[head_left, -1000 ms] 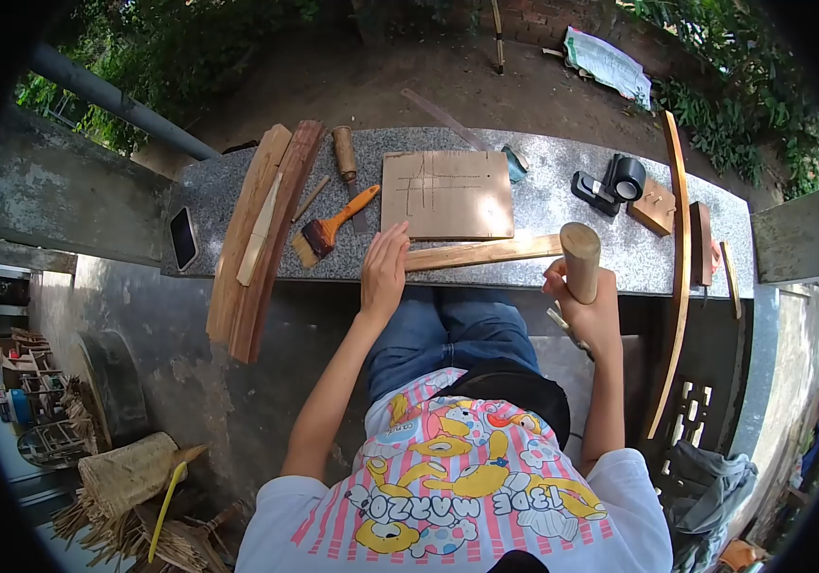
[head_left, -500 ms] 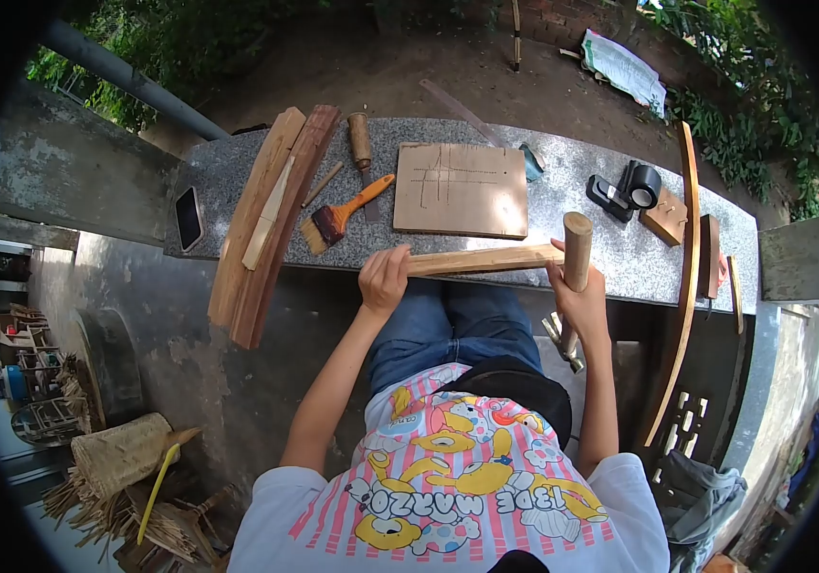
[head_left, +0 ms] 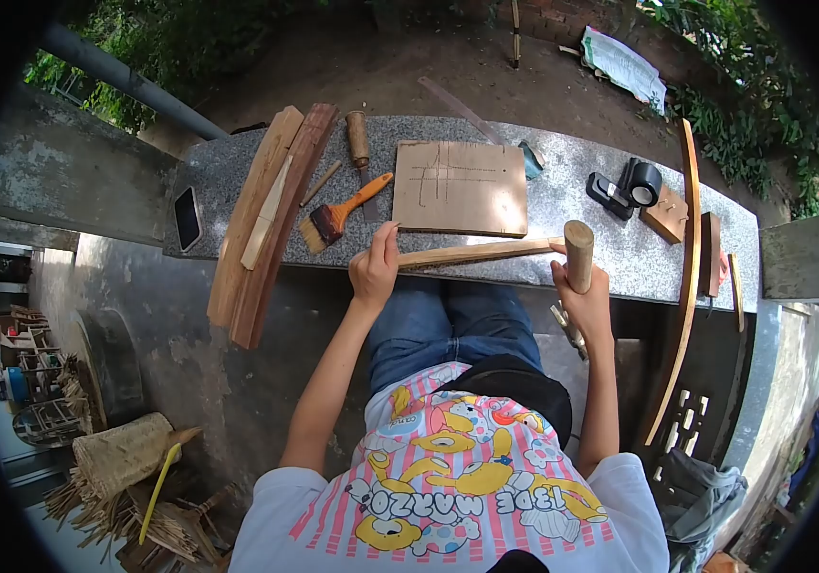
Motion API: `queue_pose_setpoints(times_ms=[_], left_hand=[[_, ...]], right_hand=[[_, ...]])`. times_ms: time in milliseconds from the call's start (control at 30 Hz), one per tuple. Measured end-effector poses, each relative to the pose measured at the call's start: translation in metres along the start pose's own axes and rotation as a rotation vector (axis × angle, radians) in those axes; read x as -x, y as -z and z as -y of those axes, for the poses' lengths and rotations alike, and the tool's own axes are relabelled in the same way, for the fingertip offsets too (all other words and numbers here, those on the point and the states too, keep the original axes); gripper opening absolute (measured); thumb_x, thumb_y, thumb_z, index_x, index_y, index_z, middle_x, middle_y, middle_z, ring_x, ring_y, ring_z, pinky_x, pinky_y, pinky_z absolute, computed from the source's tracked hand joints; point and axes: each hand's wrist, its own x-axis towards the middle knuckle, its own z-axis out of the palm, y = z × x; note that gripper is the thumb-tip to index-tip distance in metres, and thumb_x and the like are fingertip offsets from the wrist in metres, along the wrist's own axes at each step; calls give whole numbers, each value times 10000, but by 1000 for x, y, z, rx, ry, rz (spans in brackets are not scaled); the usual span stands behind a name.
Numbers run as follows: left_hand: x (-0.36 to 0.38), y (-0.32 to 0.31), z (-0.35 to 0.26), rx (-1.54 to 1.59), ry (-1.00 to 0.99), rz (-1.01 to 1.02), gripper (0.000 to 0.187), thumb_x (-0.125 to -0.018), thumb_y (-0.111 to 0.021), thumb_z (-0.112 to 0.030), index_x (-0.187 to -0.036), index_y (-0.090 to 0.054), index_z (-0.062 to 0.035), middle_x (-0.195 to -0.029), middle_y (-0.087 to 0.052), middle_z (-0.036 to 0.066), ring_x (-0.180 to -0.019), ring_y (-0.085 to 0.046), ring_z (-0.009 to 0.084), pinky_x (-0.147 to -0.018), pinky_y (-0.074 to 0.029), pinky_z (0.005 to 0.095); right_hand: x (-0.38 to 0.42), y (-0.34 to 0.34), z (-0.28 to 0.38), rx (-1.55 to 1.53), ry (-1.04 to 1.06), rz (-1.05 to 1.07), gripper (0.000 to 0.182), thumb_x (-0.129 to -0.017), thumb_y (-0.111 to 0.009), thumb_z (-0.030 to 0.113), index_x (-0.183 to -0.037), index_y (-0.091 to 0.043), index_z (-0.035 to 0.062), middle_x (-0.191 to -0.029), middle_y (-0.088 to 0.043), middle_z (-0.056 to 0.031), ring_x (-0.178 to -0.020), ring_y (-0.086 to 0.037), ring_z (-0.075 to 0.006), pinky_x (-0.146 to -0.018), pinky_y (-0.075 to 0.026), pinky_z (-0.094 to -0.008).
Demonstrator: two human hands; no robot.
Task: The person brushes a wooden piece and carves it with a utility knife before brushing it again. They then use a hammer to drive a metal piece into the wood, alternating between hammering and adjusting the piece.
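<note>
Head view: I see the left hand [head_left: 372, 274] pinching one end of the wooden strip [head_left: 476, 254], the right hand [head_left: 585, 300] wrapped round a thick handle [head_left: 578, 256], strip along the near edge of the bench [head_left: 559, 205]; beyond, open room separates marked board [head_left: 460, 196] from black gear [head_left: 624, 191].

On the bench [head_left: 562, 167], the board [head_left: 462, 196] lies behind the strip [head_left: 481, 252], with the brush [head_left: 331, 222] and phone [head_left: 187, 219] to the board's left and the block [head_left: 663, 217] to its right.

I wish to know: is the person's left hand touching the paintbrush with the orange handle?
Apart. The head view shows a plain gap of speckled tabletop between the left hand and the paintbrush.
</note>
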Motion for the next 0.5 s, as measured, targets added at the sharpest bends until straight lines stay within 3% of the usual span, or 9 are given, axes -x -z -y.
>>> queue_pose_setpoints(times_ms=[233,500], left_hand=[[-2,-2,3,1,-136,-94,176,-907,-643,-51,-1082,-628,-35,-824,-709,75,-534,-647,214,-477,-487,318],[3,5,0,0,-319,-164,197,-881,-674,-29,-1071,-624,-15,-842,-707,70,-609,-664,181,-537,-512,286]], right_hand=[[3,-3,-1,-72,-46,19,271,-864,-652,98,-1115,-677,3,-627,-563,-28,-589,-464,-65,-549,-411,-286],[1,-7,-3,-26,10,60,250,-853,-657,112,-1076,-687,3,-605,-549,-31,-584,-472,-67,-556,-426,-288]])
